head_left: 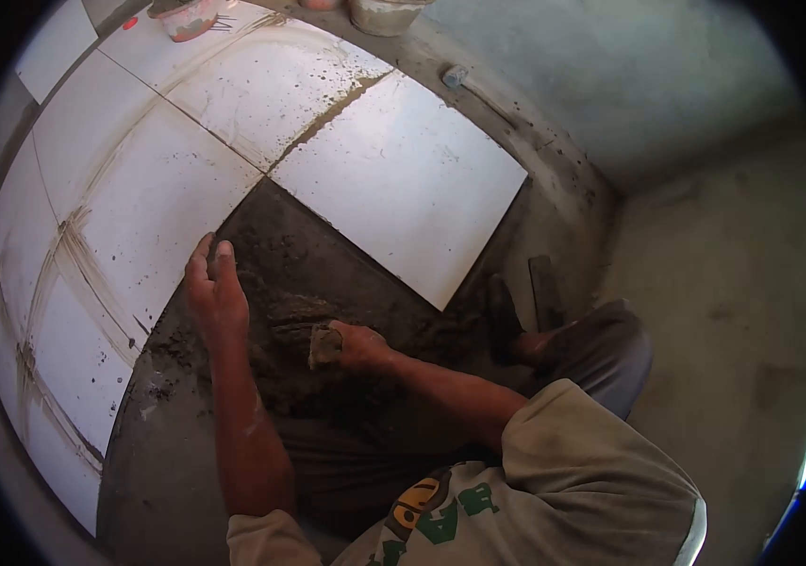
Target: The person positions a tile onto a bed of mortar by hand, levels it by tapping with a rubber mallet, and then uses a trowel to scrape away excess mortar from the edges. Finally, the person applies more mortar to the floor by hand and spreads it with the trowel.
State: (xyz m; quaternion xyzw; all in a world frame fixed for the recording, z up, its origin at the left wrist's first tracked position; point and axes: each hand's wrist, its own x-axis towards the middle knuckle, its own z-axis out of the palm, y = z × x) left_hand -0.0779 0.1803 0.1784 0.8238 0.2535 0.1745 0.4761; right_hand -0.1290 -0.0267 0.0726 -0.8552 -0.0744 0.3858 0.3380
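Observation:
My left hand point(219, 300) is raised at the edge of a white floor tile point(153, 203), thumb and fingers apart. Whether its fingers touch the tile cannot be made out. In my right hand point(362, 346) is a small trowel point(324, 347) with a mortar-smeared, squarish blade, low over the dark wet mortar point(280, 250). The grip is partly hidden by my fingers. Beyond the mortar, a white tile point(403, 179) lies with one corner meeting the neighbouring tiles.
More laid tiles, streaked with grout, spread to the left. A mallet point(457, 77) lies by the wall point(629, 85). Buckets point(386, 14) and a mortar-stained tub point(186, 19) stand at the back. Near my bent leg are a dark sandal point(502, 304) and a flat dark bar point(544, 292).

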